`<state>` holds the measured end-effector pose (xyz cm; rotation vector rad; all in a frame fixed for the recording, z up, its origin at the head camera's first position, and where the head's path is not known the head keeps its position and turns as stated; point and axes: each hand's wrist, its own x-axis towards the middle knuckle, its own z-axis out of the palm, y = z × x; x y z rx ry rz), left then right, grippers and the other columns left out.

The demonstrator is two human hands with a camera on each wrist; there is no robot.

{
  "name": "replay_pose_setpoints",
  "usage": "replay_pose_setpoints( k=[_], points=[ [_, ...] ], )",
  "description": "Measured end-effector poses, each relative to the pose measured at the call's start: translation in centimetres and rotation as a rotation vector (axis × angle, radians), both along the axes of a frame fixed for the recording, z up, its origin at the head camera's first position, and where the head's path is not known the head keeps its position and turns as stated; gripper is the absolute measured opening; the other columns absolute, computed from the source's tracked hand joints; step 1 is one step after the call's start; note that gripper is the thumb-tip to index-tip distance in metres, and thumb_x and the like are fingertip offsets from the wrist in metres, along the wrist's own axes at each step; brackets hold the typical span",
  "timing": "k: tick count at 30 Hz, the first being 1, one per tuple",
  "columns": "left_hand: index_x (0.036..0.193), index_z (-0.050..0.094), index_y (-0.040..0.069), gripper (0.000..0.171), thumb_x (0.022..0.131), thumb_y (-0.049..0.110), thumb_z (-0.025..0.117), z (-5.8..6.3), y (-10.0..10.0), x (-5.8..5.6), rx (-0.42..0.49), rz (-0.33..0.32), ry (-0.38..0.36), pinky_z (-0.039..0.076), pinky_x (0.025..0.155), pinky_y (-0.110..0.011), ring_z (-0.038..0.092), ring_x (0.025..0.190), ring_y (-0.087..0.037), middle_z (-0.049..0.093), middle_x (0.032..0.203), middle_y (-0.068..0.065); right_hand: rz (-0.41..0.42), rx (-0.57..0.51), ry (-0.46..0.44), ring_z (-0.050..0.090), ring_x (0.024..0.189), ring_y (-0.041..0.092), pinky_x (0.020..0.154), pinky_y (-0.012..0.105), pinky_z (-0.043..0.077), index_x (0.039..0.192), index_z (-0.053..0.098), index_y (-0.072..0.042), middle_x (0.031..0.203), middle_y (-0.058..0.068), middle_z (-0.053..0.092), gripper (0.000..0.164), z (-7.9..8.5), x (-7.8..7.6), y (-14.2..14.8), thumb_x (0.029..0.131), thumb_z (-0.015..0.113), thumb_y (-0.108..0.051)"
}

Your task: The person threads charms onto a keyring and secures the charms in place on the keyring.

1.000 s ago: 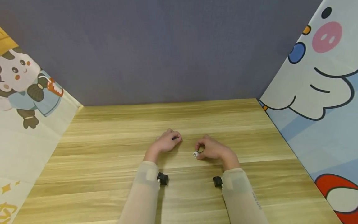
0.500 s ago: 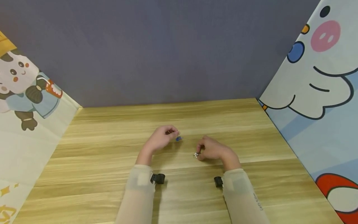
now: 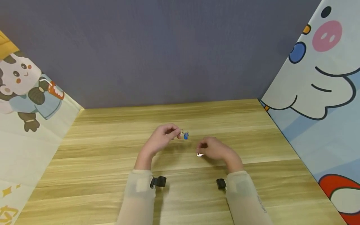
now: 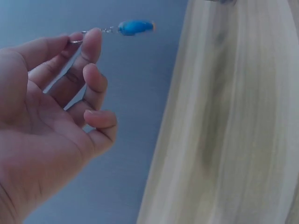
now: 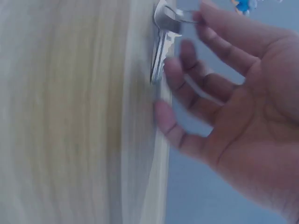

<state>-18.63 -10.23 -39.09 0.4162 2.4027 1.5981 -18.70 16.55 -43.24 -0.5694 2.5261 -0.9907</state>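
Observation:
My left hand [image 3: 161, 139] pinches the metal ring of a keychain between thumb and fingertips, above the middle of the table. From that ring a short chain [image 4: 108, 30] leads to a small blue charm [image 3: 186, 135], its figure too small to make out. Lower and to the right, my right hand [image 3: 216, 148] pinches a thin ring [image 5: 186, 18] with a silver key [image 5: 162, 44] hanging from it. The key's shiny head [image 3: 199, 154] shows beside the fingertips in the head view. Charm and key are apart.
Beneath both hands lies a wood-grain table [image 3: 112, 181]. A grey-blue panel [image 3: 168, 53] rises at its far edge, with cartoon-printed panels left [image 3: 42, 140] and right [image 3: 332, 134]. A small black camera [image 3: 161, 181] sits on the left wrist, another [image 3: 221, 183] on the right.
My left hand has shifted left and slightly away, and the blue charm, hidden at first, now hangs out to its right. The right hand stays nearly in place while the key has turned.

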Motion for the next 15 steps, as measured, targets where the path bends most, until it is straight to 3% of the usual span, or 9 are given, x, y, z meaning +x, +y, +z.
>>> replay_pose_setpoints(
  k=[6,12,15],
  points=[
    [0.109,0.078,0.018,0.02,0.108,0.032,0.064,0.9,0.0,0.7,-0.009,0.004,0.074,0.047,0.076,-0.035,0.059,0.091,-0.027,0.073,0.098,-0.003,-0.132,-0.231,0.067,0.066,0.1,0.018,0.091,0.038,0.057,0.105,0.077,-0.01,0.106,0.006,0.073,0.011,0.7,0.2,0.8,0.103,0.071,-0.019],
    [0.112,0.079,0.019,0.018,0.107,0.031,0.067,1.7,0.2,1.2,0.045,0.024,0.094,0.051,0.078,-0.035,0.063,0.09,-0.026,0.072,0.09,-0.002,-0.286,-0.468,0.06,0.062,0.079,0.015,0.073,0.032,0.056,0.11,0.078,-0.003,0.093,0.01,0.073,0.016,2.7,1.0,1.1,0.103,0.072,-0.016],
    [0.111,0.079,0.016,0.018,0.107,0.029,0.067,2.0,0.4,1.5,0.081,0.014,0.099,0.055,0.084,-0.035,0.067,0.091,-0.025,0.074,0.091,-0.003,-0.294,-0.558,0.015,0.064,0.077,0.015,0.073,0.033,0.059,0.113,0.077,-0.001,0.091,0.01,0.074,0.018,3.6,1.6,1.4,0.104,0.071,-0.015]
  ],
)
